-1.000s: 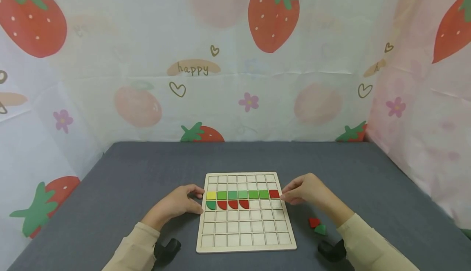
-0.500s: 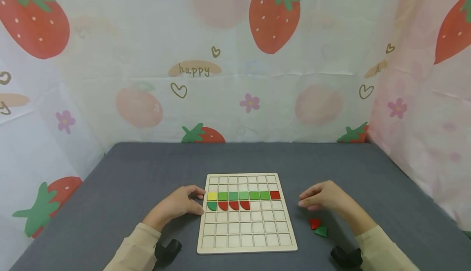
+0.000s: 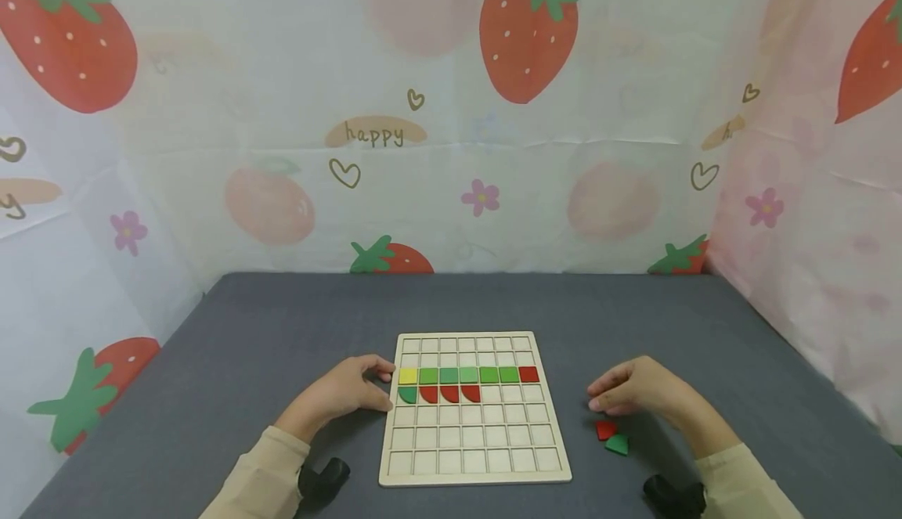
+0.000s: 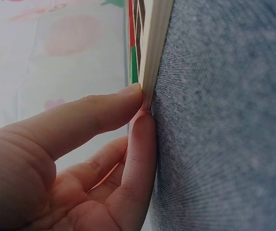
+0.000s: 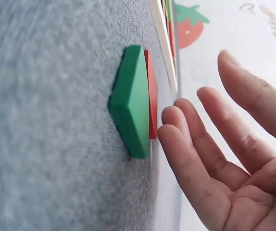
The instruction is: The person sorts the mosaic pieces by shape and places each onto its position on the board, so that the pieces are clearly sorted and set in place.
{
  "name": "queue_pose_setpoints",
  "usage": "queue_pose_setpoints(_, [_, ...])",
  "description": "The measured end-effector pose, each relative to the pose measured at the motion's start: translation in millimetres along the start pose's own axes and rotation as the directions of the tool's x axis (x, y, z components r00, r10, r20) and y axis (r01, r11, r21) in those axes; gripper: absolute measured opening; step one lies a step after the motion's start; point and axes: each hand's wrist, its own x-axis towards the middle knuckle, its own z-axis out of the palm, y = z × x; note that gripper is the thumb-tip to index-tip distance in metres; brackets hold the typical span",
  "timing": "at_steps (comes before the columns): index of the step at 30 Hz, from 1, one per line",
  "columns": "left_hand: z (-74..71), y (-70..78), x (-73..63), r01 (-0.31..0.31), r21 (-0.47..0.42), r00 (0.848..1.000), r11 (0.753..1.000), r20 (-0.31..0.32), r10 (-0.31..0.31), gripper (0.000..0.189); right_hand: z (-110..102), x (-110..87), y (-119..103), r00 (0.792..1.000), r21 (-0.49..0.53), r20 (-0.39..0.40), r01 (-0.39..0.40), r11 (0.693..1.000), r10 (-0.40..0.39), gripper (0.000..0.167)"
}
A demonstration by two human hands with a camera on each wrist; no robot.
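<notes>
A pale wooden grid board (image 3: 493,460) lies flat on the table. One row holds square tiles: yellow (image 3: 408,376) at left, several greens, red (image 3: 528,374) at right. Below it sit a green quarter-round tile (image 3: 407,394) and three red ones (image 3: 449,394). My left hand (image 3: 341,388) rests its thumb and fingertips against the board's left edge (image 4: 156,45), spaced apart along it. My right hand (image 3: 644,394) hovers right of the board, fingers loosely bent and holding nothing. Just below its fingertips lie a loose red piece (image 3: 605,430) and a green wedge-shaped piece (image 5: 131,103), close together.
A dark grey cloth (image 3: 317,304) covers the table. Behind it hangs a pale strawberry-print curtain (image 3: 528,151), which also runs along both sides. Black wrist devices (image 3: 326,480) are worn below both hands.
My right hand has left the board's right edge, beside the red square, and moved right and toward me, over the loose pieces. My left hand has stayed at the board's left edge.
</notes>
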Motion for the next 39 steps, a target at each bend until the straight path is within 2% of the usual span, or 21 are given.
queue_pose_setpoints(6, [-0.1,-1.8,1.3,0.007,0.001,1.0,1.0,0.0,-0.007,0.055,-2.1,-0.5,3.5,1.0,-0.019,0.023,-0.011,1.0,0.011,0.035])
queue_pose_setpoints(12, [0.0,-1.8,0.4,0.005,0.002,1.0,1.0,-0.011,-0.005,0.055,-7.7,-1.3,6.8,0.992,-0.022,0.121,0.023,0.999,-0.021,0.036])
queue_pose_setpoints(17, [0.0,-0.9,0.0,0.002,0.004,1.0,1.0,-0.006,-0.002,0.056,-9.7,-3.0,9.3,0.987,-0.07,0.159,0.05,0.996,-0.038,0.033])
queue_pose_setpoints(22, [0.1,-0.5,0.5,0.013,0.006,1.0,1.0,-0.01,-0.013,0.056,-7.8,-2.3,9.8,0.982,-0.064,0.181,0.072,0.995,-0.059,0.031])
queue_pose_setpoints(29, [-0.2,0.0,0.0,0.01,0.0,1.0,1.0,-0.002,-0.01,0.056,-3.0,-2.9,7.2,0.984,-0.124,0.143,0.128,0.984,-0.11,0.026])
queue_pose_setpoints(34, [-0.5,-0.8,-0.6,-0.012,0.0,1.0,1.0,0.001,0.012,0.056,0.4,-3.9,4.1,0.994,-0.198,0.087,0.081,0.977,-0.065,0.018])
queue_pose_setpoints(39, [-0.3,-0.7,-0.8,-0.007,0.0,1.0,1.0,0.003,0.007,0.056,2.6,-3.4,3.7,0.998,-0.216,0.045,0.043,0.975,-0.034,0.016])
